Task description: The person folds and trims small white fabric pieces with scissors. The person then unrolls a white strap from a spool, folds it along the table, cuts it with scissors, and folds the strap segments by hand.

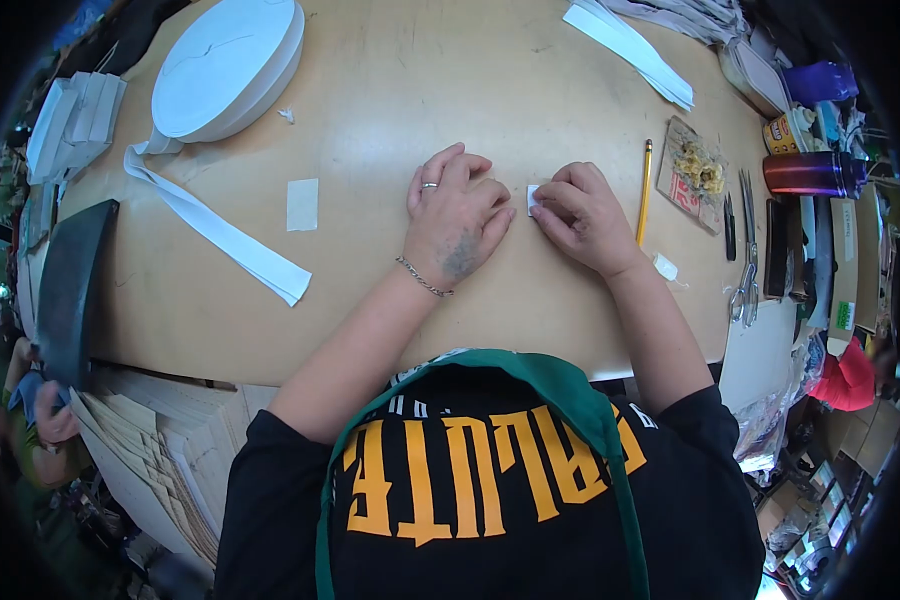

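Note:
My right hand (582, 217) pinches a small white piece (532, 196) between thumb and fingertips just above the tabletop. It looks flat, like paper or fabric tape, and my fingers cover much of it. Slightly to its left, my left hand (457, 208) rests over the table with fingers bent but apart, and I see nothing in it. To the left of that hand lies a pale rectangular piece (302, 205). A yellow pencil (645, 192) lies just right of my right hand, with a small white lump (665, 267) below it.
A large white roll (220, 70) with a loose strip (220, 235) occupies the table's left. White strips (630, 52) lie at the back right. Scissors (746, 250), a black pen-like tool (730, 228), a board with yellowish residue (692, 175) and a tumbler (812, 175) line the right side.

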Tool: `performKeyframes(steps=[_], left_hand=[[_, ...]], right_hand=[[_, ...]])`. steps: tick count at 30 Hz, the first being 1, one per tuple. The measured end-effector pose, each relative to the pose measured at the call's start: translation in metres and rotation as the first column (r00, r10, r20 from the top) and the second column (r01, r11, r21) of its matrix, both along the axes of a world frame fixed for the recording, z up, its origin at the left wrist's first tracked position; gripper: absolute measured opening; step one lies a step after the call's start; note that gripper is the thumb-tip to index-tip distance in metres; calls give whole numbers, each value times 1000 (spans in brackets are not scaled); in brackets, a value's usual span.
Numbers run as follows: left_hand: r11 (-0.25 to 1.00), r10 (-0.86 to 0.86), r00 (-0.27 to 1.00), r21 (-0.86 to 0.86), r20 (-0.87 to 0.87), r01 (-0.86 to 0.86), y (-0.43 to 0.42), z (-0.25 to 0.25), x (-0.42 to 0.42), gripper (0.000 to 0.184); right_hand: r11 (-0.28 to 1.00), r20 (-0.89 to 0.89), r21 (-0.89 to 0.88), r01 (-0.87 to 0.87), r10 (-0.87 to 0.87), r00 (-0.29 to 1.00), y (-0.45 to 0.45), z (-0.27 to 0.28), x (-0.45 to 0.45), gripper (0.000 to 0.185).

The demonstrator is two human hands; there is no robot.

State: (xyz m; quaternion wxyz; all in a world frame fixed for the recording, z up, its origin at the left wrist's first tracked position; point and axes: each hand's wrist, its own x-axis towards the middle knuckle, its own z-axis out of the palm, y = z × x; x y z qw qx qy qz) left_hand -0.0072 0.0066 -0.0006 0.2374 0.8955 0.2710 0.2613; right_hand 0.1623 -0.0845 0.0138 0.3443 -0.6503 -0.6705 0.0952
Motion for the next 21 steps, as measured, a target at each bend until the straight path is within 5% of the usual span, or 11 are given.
performKeyframes(steps=[21], left_hand=[[1000, -9, 999, -17, 36, 10, 2, 0, 0, 8]], right_hand=[[999, 71, -7, 32, -31, 997, -3, -2, -5, 14]])
